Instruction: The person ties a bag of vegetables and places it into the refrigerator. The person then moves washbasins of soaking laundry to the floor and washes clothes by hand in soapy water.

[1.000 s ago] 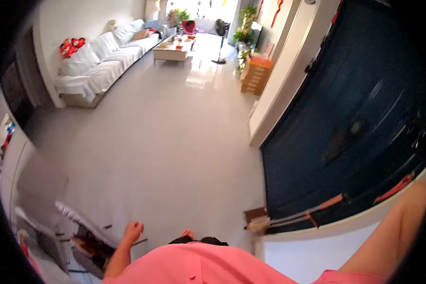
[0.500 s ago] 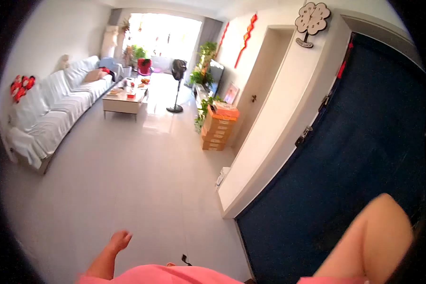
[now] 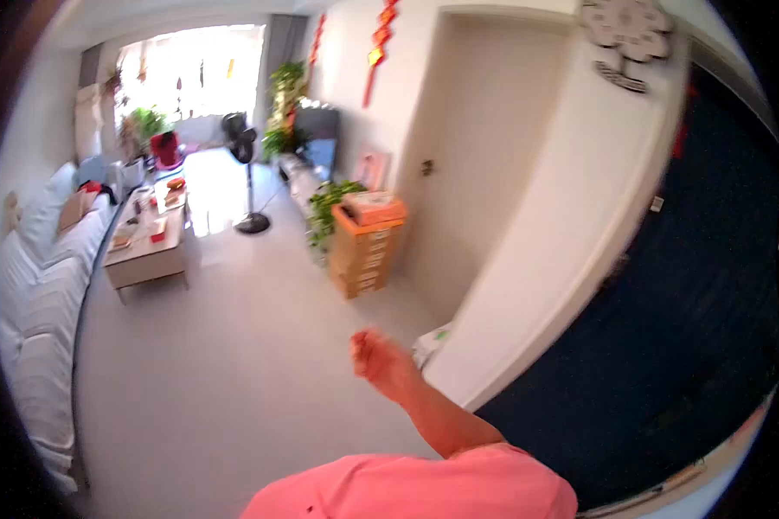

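My right hand (image 3: 378, 362) reaches forward over the floor at the lower middle of the view, its arm coming out of a pink sleeve (image 3: 493, 476). The fingers are curled into a loose fist, slightly blurred, and no object shows in them. Nothing is touched by this hand. Beyond it stands an orange-brown stack of boxes (image 3: 363, 259), with a white bag or packet (image 3: 428, 344) on the floor by the wall end. My left hand is out of the picture.
To the right is a dark blue door (image 3: 666, 329). A closed pale door (image 3: 484, 164) lies ahead. A white-covered sofa (image 3: 39, 346) lines the left side, with a coffee table (image 3: 151, 270) beside it. A standing fan (image 3: 249, 186) and plants (image 3: 324, 212) are farther in.
The view has turned right and moved forward; boxes and coffee table look nearer. My right hand has swung forward into view, while my left hand has left it.
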Tool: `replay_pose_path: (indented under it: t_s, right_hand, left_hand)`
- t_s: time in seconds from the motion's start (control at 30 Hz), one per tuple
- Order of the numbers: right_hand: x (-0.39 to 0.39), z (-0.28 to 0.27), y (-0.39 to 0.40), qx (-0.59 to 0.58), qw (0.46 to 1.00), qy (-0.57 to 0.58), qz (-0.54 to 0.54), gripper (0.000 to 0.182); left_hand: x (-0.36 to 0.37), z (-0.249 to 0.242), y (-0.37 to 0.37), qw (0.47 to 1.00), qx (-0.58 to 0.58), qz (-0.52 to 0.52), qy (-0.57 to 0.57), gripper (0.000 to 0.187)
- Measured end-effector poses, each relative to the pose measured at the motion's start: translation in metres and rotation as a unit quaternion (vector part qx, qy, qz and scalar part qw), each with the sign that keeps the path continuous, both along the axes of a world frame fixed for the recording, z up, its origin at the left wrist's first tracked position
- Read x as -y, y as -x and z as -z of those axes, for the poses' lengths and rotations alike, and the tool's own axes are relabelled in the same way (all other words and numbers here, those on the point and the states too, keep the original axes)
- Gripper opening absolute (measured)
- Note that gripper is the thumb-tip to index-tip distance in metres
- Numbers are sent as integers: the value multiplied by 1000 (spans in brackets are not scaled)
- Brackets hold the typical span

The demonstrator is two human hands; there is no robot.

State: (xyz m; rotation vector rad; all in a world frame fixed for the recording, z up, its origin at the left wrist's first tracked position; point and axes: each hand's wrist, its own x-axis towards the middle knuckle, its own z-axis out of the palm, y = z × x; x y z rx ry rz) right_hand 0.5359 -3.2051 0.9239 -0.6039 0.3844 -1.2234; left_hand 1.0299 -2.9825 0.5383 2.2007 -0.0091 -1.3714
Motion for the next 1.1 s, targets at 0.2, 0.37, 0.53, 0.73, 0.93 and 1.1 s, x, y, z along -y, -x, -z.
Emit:
replay_pose_path:
  t_s: [0.2,0.37,0.53,0.73,0.93,1.1]
  right_hand:
    - [129,236,-47,-341,858,-357,140,9]
    - [343,311,-61,-247,829,-462,196,14]
    - [618,246,-176,-307,926,-207,71,15]
    - [880,229,-309,-503,838,154,-148,22]
    - [1021,383,-273,-714,591,129,-352,34]
    - [1131,437,-188,-735,569,-172,-324,26]
  left_hand:
    - [408,-108,-32,938,83,70,329,17]
    - [607,-122,-24,904,123,153,380,25]
    - [608,-68,-98,777,229,576,-113,41]
    - [602,-23,-187,954,6,94,-284,30]
    - [874,3,-246,984,-5,14,-177,25]
    - [1275,-60,-257,972,79,65,212,21]
